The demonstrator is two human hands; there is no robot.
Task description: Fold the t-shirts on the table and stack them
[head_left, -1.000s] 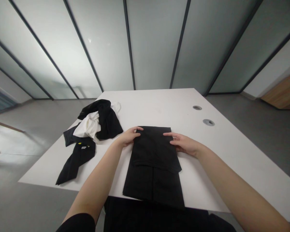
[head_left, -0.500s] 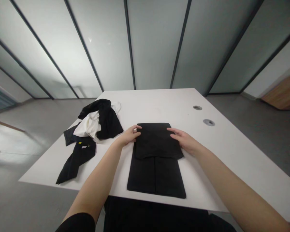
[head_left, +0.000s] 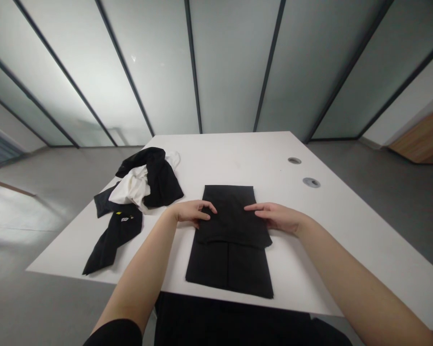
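A folded black garment (head_left: pixel 234 226) lies flat on the white table in front of me. Its shorter upper layer ends in a slightly uneven edge, and a lengthwise line shows on the longer layer below. My left hand (head_left: pixel 195 211) touches the left side of the upper layer, index finger and thumb apart on the cloth. On the opposite side, my right hand (head_left: pixel 276 216) rests with its index finger stretched over the fabric and the thumb apart from it. The other fingers of both hands are partly hidden.
The white table (head_left: pixel 231 158) has two round grommets (head_left: pixel 312 182) at its right. Left of the garment lies a loose heap of black clothes (head_left: pixel 162 182) with a white cloth (head_left: pixel 132 187) among them. Frosted glass panels stand behind the table.
Both hands have slid toward me along the garment's sides, the left one further onto the cloth. The garment's upper layer has shifted slightly toward me and now reaches lower.
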